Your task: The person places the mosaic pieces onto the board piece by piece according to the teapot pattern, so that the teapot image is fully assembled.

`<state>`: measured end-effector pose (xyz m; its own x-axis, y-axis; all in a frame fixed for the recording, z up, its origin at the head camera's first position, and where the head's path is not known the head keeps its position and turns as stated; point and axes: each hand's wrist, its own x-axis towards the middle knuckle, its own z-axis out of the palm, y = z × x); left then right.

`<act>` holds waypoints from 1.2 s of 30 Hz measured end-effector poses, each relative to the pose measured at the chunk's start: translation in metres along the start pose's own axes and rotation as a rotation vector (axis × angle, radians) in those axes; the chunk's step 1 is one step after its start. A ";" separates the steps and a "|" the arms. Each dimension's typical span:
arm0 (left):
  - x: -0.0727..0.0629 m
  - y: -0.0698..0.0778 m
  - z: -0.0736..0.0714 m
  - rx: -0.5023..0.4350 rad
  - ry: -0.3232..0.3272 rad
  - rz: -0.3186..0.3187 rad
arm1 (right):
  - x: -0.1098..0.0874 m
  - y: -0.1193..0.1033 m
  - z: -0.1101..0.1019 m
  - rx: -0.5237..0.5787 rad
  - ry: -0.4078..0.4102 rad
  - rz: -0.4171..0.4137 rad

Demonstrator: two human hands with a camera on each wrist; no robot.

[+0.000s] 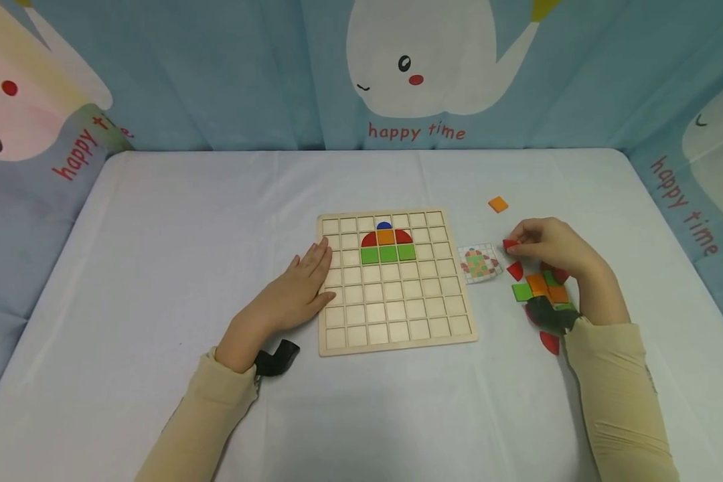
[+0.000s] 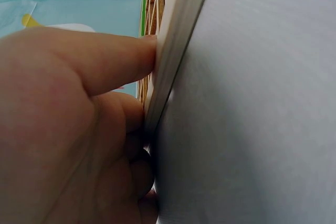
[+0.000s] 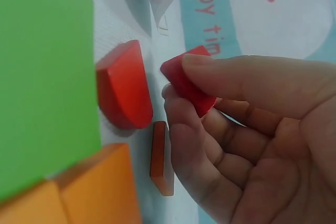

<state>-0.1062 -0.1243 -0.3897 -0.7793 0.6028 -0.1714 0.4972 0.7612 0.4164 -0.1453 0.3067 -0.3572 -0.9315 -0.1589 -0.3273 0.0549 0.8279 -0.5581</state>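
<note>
A wooden grid board [image 1: 361, 335] lies mid-table. Near its top sit a blue half-round tile [image 1: 384, 225], an orange square tile [image 1: 385, 237] flanked by two red quarter-round tiles [image 1: 404, 236], and a row of green square tiles [image 1: 388, 254]. My left hand [image 1: 295, 289] rests against the board's left edge, fingers extended; thumb and fingertips touch the rim in the left wrist view. My right hand [image 1: 554, 249] pinches a red tile [image 3: 191, 80] between thumb and fingers, right of a printed pattern card [image 1: 480, 263]. Another red tile [image 3: 125, 85] lies just below that hand.
A pile of loose orange, green and red tiles [image 1: 537, 285] lies at the right, partly hidden by the right wrist's black camera [image 1: 551, 316]. One orange tile [image 1: 498, 204] lies farther back. A printed curtain [image 1: 217, 80] stands behind the white table [image 1: 175, 234].
</note>
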 end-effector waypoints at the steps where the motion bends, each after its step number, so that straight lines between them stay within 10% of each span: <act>1: 0.000 0.000 0.000 -0.003 0.001 0.002 | 0.000 0.000 0.000 0.008 0.010 0.004; 36: -0.001 0.001 -0.002 -0.013 0.005 -0.006 | -0.002 -0.010 0.002 0.136 0.147 -0.013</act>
<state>-0.1053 -0.1243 -0.3876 -0.7839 0.5974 -0.1694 0.4878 0.7612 0.4273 -0.1435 0.2977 -0.3521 -0.9744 -0.0804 -0.2101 0.0814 0.7447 -0.6624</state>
